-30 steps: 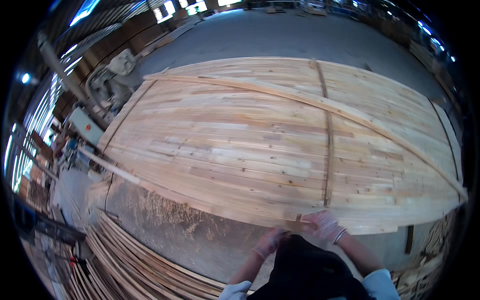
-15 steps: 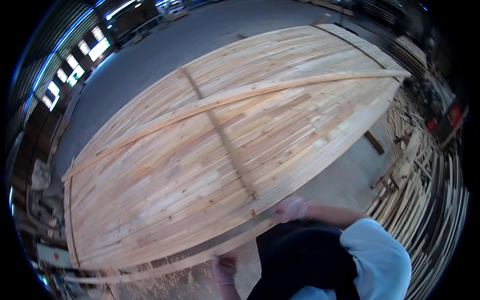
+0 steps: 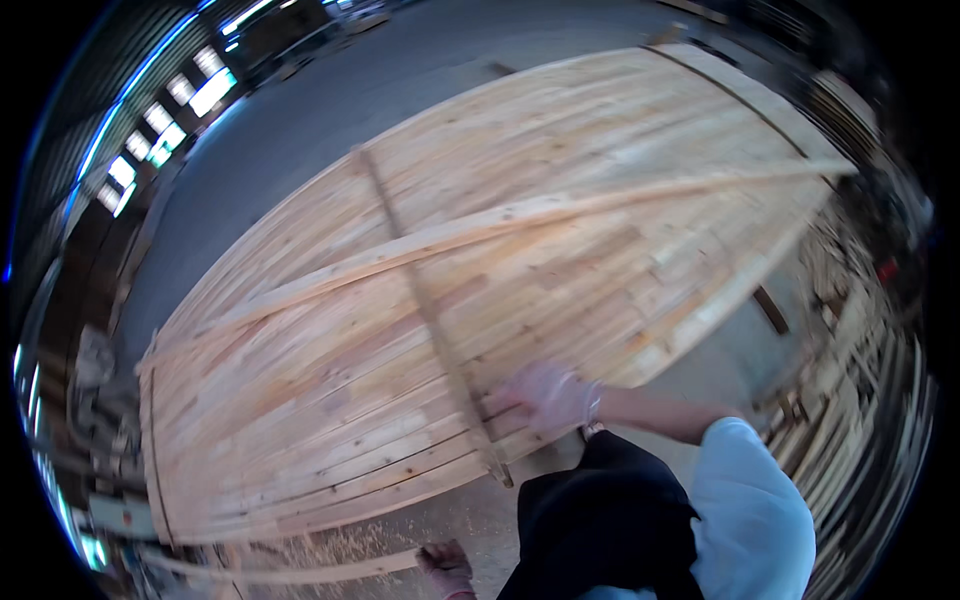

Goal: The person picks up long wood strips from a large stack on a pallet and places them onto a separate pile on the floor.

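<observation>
Room lies open over the boards (image 3: pixel 600 290) — a diagonal plank (image 3: pixel 500 222) and crossbar (image 3: pixel 430 315) interrupt it.

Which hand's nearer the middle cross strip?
Right. The right hand is just right of the middle cross strip, by its near end; the left hand is farther, below and left.

Three dark cross strips (image 3: pixel 432 322) on show! One diagonal batten (image 3: pixel 500 222), one loose strip (image 3: pixel 300 575), one broad panel (image 3: pixel 330 400)!
</observation>
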`<state>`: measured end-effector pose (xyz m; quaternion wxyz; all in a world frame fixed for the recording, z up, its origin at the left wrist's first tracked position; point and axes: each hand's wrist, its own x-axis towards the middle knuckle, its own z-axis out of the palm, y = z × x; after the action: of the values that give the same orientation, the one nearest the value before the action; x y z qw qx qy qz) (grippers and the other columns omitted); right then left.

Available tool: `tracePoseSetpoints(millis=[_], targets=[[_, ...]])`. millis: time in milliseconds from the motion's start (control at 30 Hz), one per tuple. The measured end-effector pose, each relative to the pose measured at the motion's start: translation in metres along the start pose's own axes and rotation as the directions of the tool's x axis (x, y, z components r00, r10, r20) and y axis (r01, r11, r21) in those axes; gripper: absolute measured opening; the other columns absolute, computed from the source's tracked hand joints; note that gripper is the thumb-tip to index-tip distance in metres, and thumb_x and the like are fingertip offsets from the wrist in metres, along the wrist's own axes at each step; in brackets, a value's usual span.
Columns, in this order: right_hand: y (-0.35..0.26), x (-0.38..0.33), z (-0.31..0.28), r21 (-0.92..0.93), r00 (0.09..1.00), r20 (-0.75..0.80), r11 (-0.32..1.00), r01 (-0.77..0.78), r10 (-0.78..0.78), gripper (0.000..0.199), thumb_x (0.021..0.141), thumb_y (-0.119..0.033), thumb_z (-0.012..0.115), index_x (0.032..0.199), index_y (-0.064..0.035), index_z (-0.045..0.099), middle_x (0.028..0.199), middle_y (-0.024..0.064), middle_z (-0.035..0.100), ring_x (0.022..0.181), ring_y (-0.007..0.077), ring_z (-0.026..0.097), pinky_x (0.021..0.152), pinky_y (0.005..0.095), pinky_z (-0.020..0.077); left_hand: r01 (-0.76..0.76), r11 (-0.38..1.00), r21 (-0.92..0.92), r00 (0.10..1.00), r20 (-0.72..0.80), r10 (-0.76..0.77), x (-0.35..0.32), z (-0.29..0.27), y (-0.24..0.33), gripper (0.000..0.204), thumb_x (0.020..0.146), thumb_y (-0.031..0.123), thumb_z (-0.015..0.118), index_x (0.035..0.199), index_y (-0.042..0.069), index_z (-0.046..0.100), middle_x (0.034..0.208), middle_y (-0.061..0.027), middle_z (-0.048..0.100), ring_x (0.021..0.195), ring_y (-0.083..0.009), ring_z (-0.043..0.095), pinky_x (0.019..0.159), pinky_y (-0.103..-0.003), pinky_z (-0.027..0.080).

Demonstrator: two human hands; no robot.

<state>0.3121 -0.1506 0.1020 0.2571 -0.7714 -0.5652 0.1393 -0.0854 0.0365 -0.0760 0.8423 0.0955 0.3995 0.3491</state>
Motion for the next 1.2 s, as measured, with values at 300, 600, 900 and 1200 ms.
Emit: tracePoseSetpoints(millis=[300,600,900,1200], targets=[[0.284,0.019,-0.153,-0.552,0.804,-0.364,0.586,-0.593,0.470,0.078,0.072,-0.035,0.070,0.137,-0.0077,0.037,0.127,0.0134,0.053,0.119,0.0317,0.045,0.101,0.0384,0.0345,-0.038,0.958,-0.285,0.999,-0.041,0.027,-0.019,0.062,-0.061,0.030,0.091,0.036,0.046,0.071,0.014,0.043,0.063,0.0003,0.038,0.061,-0.0189,0.042,0.070,-0.040,0.046],[0.363,0.032,-0.168,-0.736,0.820,-0.164,0.485,-0.472,0.549,0.044,0.076,-0.038,0.070,0.105,-0.0112,0.053,0.095,0.0068,0.064,0.092,0.0232,0.062,0.079,0.0362,0.0488,-0.023,0.910,-0.414,0.959,-0.265,-0.097,-0.067,0.053,-0.148,0.037,0.093,0.040,0.042,0.069,0.012,0.041,0.065,-0.0039,0.035,0.062,-0.0231,0.038,0.072,-0.042,0.045],[0.208,-0.020,-0.164,-0.698,0.748,0.262,0.655,-0.290,0.610,0.034,0.074,-0.033,0.063,0.094,-0.0055,0.068,0.090,0.0171,0.068,0.087,0.0323,0.066,0.077,0.0420,0.0512,0.224,0.964,-0.144,0.955,0.230,-0.188,-0.037,0.069,-0.097,0.037,0.086,0.047,0.054,0.087,0.010,0.054,0.073,-0.0026,0.049,0.075,-0.0220,0.051,0.088,-0.043,0.045],[0.019,-0.159,-0.049,-0.328,0.419,0.768,0.860,-0.391,0.483,0.057,0.082,-0.051,0.063,0.118,-0.0077,0.057,0.105,0.0112,0.066,0.098,0.0254,0.062,0.091,0.0344,0.0456,0.386,0.888,0.248,0.611,0.653,-0.448,-0.031,0.161,-0.110,0.068,0.090,0.047,0.052,0.138,0.001,0.034,0.130,-0.0176,0.048,0.118,-0.0329,0.049,0.104,-0.046,0.038]])
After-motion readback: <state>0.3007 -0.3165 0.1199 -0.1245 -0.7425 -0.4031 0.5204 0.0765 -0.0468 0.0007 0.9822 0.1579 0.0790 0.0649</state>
